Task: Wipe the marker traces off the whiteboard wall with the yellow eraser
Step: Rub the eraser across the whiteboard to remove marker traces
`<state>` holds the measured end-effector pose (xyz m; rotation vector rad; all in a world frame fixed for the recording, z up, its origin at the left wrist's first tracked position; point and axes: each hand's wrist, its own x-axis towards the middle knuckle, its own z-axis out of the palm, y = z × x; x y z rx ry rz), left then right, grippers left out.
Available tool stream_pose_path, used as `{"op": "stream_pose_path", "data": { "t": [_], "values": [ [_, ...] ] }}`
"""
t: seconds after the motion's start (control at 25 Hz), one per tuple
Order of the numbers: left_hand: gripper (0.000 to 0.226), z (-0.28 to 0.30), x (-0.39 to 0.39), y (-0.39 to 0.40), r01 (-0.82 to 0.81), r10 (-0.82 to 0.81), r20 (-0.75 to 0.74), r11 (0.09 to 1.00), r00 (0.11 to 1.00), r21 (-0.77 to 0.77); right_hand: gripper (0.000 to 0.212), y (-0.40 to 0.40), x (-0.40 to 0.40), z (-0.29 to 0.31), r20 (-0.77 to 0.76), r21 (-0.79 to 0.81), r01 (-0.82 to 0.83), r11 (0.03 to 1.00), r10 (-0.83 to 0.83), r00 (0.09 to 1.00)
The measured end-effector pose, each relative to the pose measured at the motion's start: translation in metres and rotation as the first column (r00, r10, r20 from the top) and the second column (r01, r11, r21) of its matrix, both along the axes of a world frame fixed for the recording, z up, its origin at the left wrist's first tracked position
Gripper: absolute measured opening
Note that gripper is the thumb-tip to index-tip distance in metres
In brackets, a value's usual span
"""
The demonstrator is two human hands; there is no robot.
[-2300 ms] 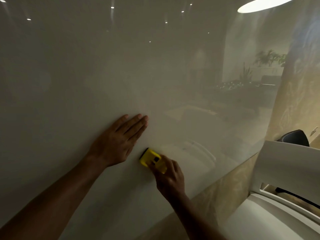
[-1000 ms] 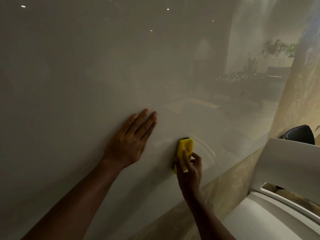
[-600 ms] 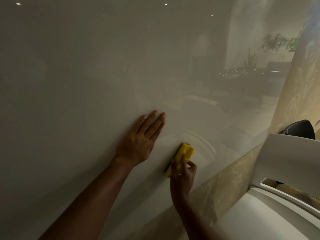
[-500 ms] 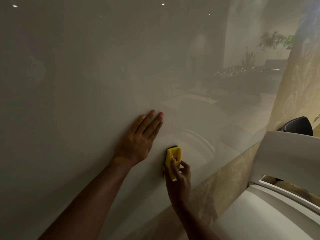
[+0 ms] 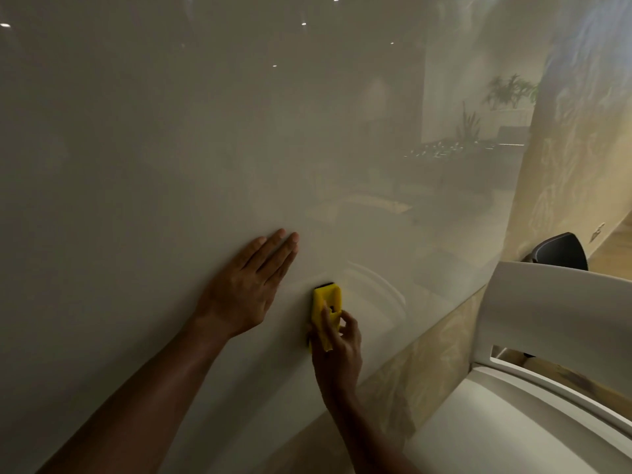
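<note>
A glossy whiteboard wall (image 5: 171,148) fills most of the view. My right hand (image 5: 338,350) grips the yellow eraser (image 5: 326,304), which stands nearly upright with its dark pad pressed against the wall. My left hand (image 5: 248,289) lies flat on the wall just left of the eraser, fingers together and pointing up to the right. Faint curved marks (image 5: 383,289) show on the wall right of the eraser; I cannot tell whether they are marker traces or a reflection.
A white plastic chair (image 5: 554,319) stands at the lower right, close to the wall. A dark rounded object (image 5: 557,253) sits behind its backrest. A beige patterned wall strip (image 5: 424,364) runs below and right of the whiteboard's edge.
The eraser has swept right from near my left hand, tilted, then come back left and now stands upright. My left hand has stayed flat on the wall.
</note>
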<state>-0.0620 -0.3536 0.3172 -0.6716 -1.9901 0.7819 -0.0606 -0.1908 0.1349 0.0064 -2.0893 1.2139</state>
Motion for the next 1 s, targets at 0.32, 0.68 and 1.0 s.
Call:
{"op": "stream_pose_path", "data": {
  "t": [0.32,0.68,1.0],
  "values": [
    [0.069,-0.002,-0.004,0.0,0.013,-0.013,-0.004,1.0,1.0,0.005,0.05,-0.005,-0.002,0.005,-0.237,0.238,-0.092,0.967,0.149,0.96],
    [0.066,0.053,0.01,-0.011,0.128,-0.106,0.14,0.978,0.984,-0.164,0.056,-0.047,0.037,-0.027,-0.292,0.418,-0.107,0.902,0.245,0.924],
    [0.064,0.063,0.032,-0.042,0.067,-0.061,0.06,0.993,0.996,-0.102,0.067,-0.042,0.019,0.003,0.143,-0.282,0.107,0.953,-0.068,0.987]
  ]
}}
